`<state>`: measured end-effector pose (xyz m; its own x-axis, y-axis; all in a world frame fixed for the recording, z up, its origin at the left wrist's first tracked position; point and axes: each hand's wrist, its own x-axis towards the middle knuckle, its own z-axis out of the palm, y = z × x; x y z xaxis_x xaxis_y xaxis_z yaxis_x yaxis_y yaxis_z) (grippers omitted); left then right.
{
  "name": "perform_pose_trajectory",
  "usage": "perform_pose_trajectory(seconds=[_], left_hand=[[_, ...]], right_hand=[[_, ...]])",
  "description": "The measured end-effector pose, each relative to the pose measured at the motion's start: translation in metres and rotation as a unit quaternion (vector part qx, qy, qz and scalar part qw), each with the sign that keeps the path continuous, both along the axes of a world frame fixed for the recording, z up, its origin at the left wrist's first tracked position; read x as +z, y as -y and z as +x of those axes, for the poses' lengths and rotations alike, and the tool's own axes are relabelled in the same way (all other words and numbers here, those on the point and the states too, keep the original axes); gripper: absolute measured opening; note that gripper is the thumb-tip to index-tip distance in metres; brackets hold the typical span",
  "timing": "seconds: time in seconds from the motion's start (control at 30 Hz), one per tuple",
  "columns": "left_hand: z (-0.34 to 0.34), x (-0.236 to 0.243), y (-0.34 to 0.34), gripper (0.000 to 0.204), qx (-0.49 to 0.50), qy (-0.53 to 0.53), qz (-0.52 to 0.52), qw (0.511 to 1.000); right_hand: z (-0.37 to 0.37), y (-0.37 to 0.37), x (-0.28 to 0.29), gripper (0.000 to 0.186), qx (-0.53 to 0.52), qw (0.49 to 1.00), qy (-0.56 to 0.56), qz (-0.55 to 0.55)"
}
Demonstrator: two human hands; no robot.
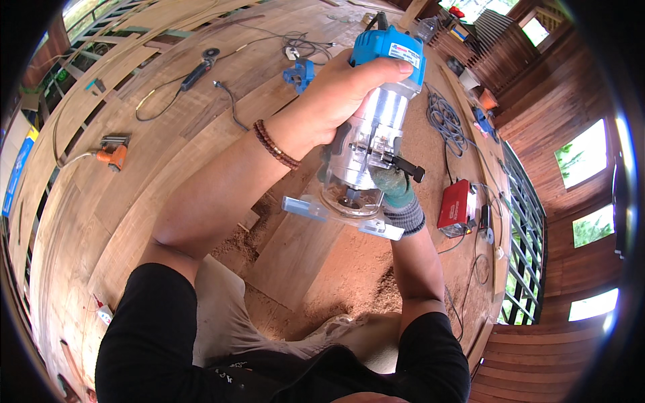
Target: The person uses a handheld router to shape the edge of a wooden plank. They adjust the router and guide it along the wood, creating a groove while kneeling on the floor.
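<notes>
Raised in front of me is a trim router (384,114) with a blue motor cap, a silver body and a clear plastic base, tilted so that its bit end points down toward me. My left hand (336,91), bare with a brown beaded bracelet at the wrist, wraps round its upper part, the thumb lying across the blue cap. Behind the lower body, my right hand (398,191) in a grey-green knit glove grips the router near the base; most of its fingers are hidden. A black knob (408,168) sticks out from the router's side. Beneath it lies a wooden board (292,258).
Sawdust (353,269) covers the planks around my legs. At left are an angle grinder (198,72) and an orange air nailer (113,154). A blue tool (299,75) sits beyond my left forearm. To the right are a coiled cable (445,124) and a red machine box (457,205).
</notes>
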<state>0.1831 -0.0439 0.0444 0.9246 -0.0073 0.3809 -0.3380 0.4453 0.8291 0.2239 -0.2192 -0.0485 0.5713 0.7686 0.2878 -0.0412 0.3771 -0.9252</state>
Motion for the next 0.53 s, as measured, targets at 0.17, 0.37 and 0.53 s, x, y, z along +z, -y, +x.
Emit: perform_pose_trajectory(seconds=[0.17,0.37,0.53], left_hand=[[-0.0006,-0.0018,0.0000,0.056,-0.011,-0.005,0.001,1.000],[0.0009,-0.0012,-0.0023,0.057,-0.039,-0.005,0.006,0.999],[0.0005,-0.0028,-0.0019,0.055,-0.031,-0.018,-0.003,0.999]], right_hand=[[0.0011,-0.0007,-0.0022,0.072,-0.012,1.000,0.024,-0.008],[0.0018,0.0000,0.0022,0.071,0.025,0.999,0.023,0.006],[-0.0015,-0.0050,0.0043,0.068,0.041,0.999,0.022,0.019]])
